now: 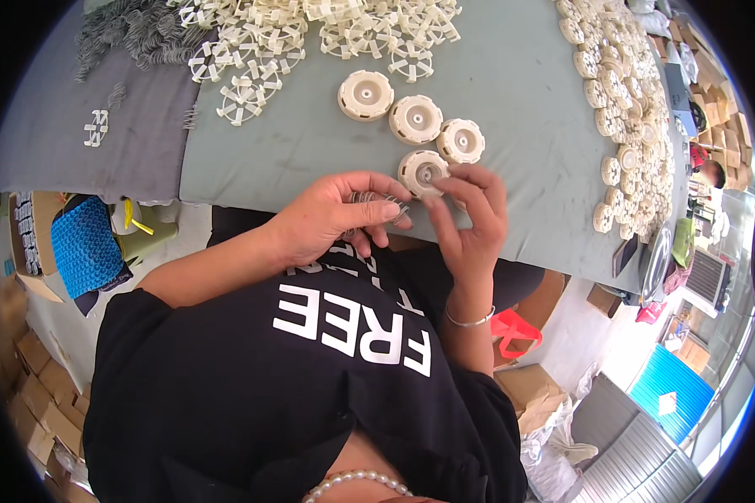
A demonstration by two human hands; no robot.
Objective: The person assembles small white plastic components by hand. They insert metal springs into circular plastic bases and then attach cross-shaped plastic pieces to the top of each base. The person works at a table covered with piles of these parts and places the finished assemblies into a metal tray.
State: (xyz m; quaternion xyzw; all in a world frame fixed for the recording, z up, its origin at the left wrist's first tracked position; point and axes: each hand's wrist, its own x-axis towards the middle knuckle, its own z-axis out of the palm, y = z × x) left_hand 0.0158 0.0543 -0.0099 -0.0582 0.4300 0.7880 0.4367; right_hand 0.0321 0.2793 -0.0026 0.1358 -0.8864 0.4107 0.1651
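My left hand [335, 214] is closed around several thin metal coil springs [367, 199], which show between the thumb and fingers. At the table's near edge, my right hand [474, 218] has its curved thumb and fingertips at the right side of a cream round plastic housing [419, 170]. The fingertips are slightly blurred, and whether a small part sits between them is hidden. Just beyond lie three similar housings: one on the right [460, 141], one in the middle [416, 119] and one farther left [366, 95]. Another pale round part is mostly covered by my right hand.
Cream cross-spoked plastic rings [260, 59] are heaped at the far side. A tangle of dark springs [143, 38] lies far left, and a loose spoked ring [96, 128] on the grey cloth. Many round housings [637, 151] line the right edge, near a dark phone [624, 256].
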